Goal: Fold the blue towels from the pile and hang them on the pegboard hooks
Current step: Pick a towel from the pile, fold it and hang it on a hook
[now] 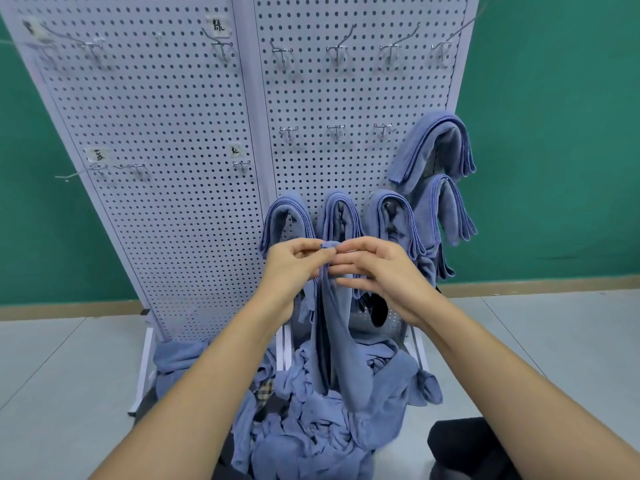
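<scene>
A blue towel hangs down from both my hands, its top corner pinched between them at chest height. My left hand and my right hand meet at that corner, fingers closed on the cloth. Below lies the pile of blue towels on the floor at the foot of the white pegboard. Several folded blue towels hang on the lower right hooks, partly hidden behind my hands. Bare metal hooks line the upper rows.
Green wall stands behind the board, and grey floor tiles lie around it. A dark knee or trouser leg shows at bottom right. A plaid cloth peeks from the pile. Paper labels mark some hooks.
</scene>
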